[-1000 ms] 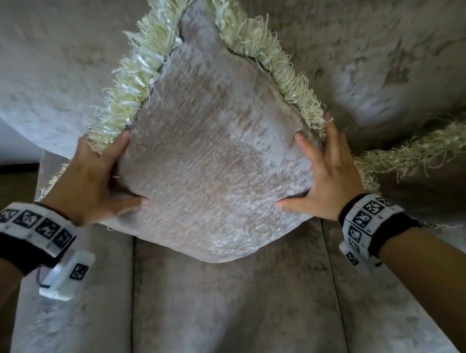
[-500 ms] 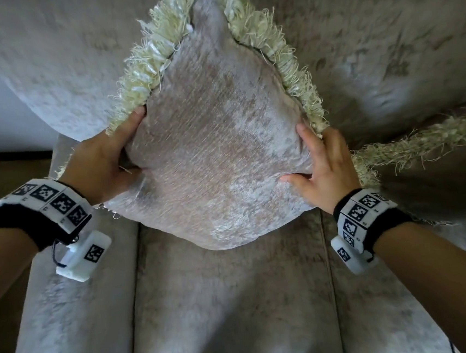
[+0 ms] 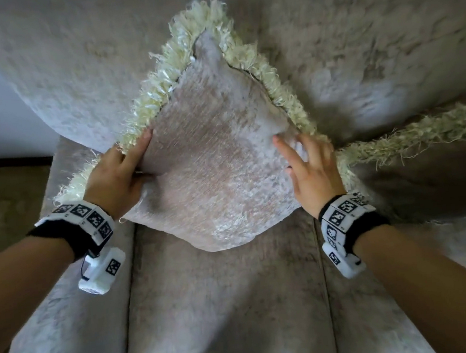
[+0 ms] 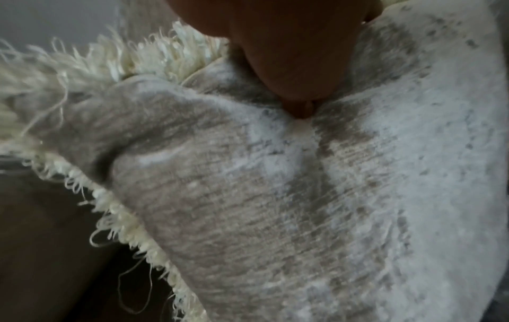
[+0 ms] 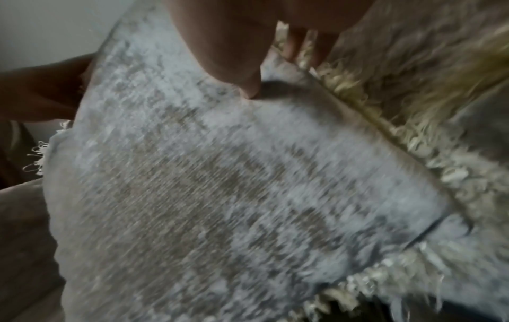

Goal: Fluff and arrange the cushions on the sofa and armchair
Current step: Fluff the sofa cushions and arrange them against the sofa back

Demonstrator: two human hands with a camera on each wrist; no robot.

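Cushion (image 3: 213,161) with the shaggy cream fringe (image 3: 158,89) stands on one corner on the sofa seat (image 3: 227,305), leaning on the backrest (image 3: 78,63). Left hand (image 3: 114,177) grips its left edge, most fingers hidden behind. Right hand (image 3: 312,168) is blurred, fingers straight against the right side. Second fringed cushion (image 3: 421,132) is cut off at right.

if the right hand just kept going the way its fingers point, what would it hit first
The right hand points up and away over the cushion. Straight on, its fingertips would probably first meet the cream fringe along the cushion's right edge, then the sofa backrest behind it. Depth is hard to judge.
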